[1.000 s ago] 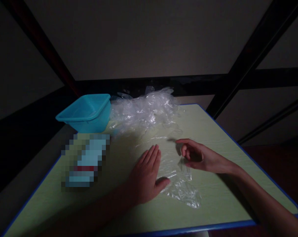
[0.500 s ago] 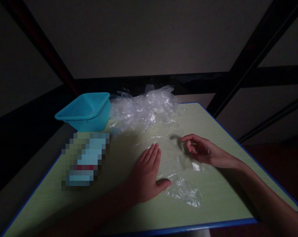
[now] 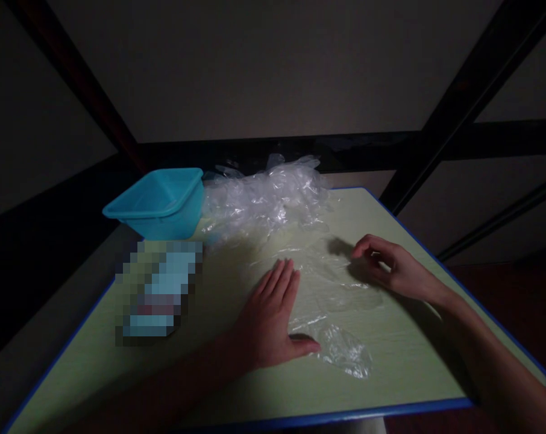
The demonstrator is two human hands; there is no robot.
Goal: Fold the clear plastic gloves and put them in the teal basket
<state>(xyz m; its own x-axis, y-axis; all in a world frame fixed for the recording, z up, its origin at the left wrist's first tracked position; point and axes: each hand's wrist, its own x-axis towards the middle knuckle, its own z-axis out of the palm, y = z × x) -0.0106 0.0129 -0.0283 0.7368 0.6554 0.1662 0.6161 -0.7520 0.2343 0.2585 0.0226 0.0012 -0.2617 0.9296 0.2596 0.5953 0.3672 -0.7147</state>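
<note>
My left hand lies flat on the table, fingers together and thumb out to the side, pressing on a clear disposable plastic glove. The thin film spreads out to the right of the hand, with a crumpled part near the thumb. Above the glove's right side hovers my right hand, its fingers loosely curled and nothing visible between them. A heaped pile of clear plastic gloves sits at the back of the table. How much of the glove lies beneath my left palm is hidden.
A turquoise plastic basin stands at the table's back left corner. In front of it lies a blurred-out flat light-blue object. The pale table has a blue edge, and a wall panel rises behind it.
My right hand has moved a little to the right and away from my left hand. The film beneath it looks more spread out to the right. My left hand has stayed in place.
</note>
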